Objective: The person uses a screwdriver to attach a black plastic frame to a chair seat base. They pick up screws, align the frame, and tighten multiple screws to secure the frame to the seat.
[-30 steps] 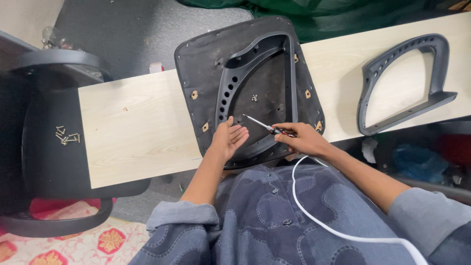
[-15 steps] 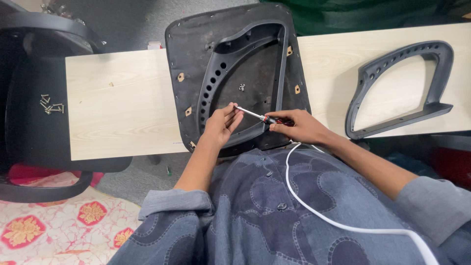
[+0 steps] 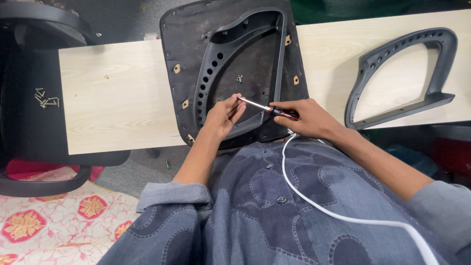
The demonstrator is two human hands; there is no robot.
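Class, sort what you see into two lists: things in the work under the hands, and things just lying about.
In the work:
left hand, at the screwdriver's tip
right hand, holding the screwdriver
black seat base
armrest frame on it

Lying about:
second armrest frame
loose screws on the chair
white cable
wooden board

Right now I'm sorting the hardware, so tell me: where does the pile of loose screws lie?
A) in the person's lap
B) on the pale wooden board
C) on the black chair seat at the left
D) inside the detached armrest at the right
C: the loose screws lie in a small cluster on the black chair seat left of the pale wooden board, far from both hands.
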